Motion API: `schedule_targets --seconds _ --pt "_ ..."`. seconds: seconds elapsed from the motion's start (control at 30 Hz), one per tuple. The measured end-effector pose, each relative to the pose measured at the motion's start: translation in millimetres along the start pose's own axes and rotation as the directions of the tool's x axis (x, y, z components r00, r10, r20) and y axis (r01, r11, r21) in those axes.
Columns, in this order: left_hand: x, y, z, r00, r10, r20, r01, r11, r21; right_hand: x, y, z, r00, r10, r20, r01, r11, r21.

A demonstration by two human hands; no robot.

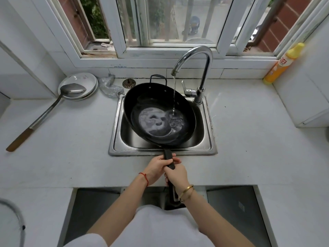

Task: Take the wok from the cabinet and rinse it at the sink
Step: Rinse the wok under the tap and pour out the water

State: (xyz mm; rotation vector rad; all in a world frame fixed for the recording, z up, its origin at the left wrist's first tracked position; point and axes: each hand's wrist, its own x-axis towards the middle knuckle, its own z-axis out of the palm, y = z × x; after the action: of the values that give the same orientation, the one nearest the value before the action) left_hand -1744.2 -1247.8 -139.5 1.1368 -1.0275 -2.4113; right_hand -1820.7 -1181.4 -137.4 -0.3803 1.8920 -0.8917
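1. Rinsing is under way: the wok (158, 113) is out of the cabinet and sits over the sink (114, 138), with water from the tap (194, 56) running into its right side and pooling in the bottom.
2. Both my hands hold the wok's long handle (168, 158) at the near edge of the sink. My left hand (156, 168) wraps it from the left, my right hand (176, 172) closes round it just behind. Each grip is tight on the handle, nothing loose.
3. The wok's long axis runs from me straight toward the window: handle end nearest my body, small loop handle (158, 78) at the far rim, pointing away. The bowl faces up, tipped a little, its left rim higher than the right.
4. What is left, as I judge it: swirl the water round, tip it out into the sink, and shut the tap.
5. On the table to the left lie a ladle (46, 111) resting on plates (89, 82); a yellow bottle (283, 64) stands at the far right.
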Motion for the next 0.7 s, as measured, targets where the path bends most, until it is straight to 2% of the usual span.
schedule_targets --seconds 0.13,0.27,0.53,0.7 --pt "-1.6 3.0 -4.4 0.999 -0.023 -0.039 0.024 1.000 0.017 -1.8 -7.5 -1.8 0.983 0.058 0.176 -0.083 0.986 0.142" --pt "0.9 -1.0 -2.6 0.992 -0.031 -0.119 0.043 0.995 0.093 0.3 -4.0 -5.5 0.953 0.092 0.287 -0.134 0.982 0.129" --pt "-2.1 5.2 -0.5 0.979 0.002 -0.206 0.002 1.000 0.022 -9.3 -14.9 7.4 0.988 0.003 0.156 -0.024 0.991 0.130" --pt "-6.7 8.2 -5.0 0.983 -0.012 -0.181 -0.007 0.994 -0.107 -13.6 -20.5 18.9 0.998 -0.030 0.062 0.026 0.998 0.057"
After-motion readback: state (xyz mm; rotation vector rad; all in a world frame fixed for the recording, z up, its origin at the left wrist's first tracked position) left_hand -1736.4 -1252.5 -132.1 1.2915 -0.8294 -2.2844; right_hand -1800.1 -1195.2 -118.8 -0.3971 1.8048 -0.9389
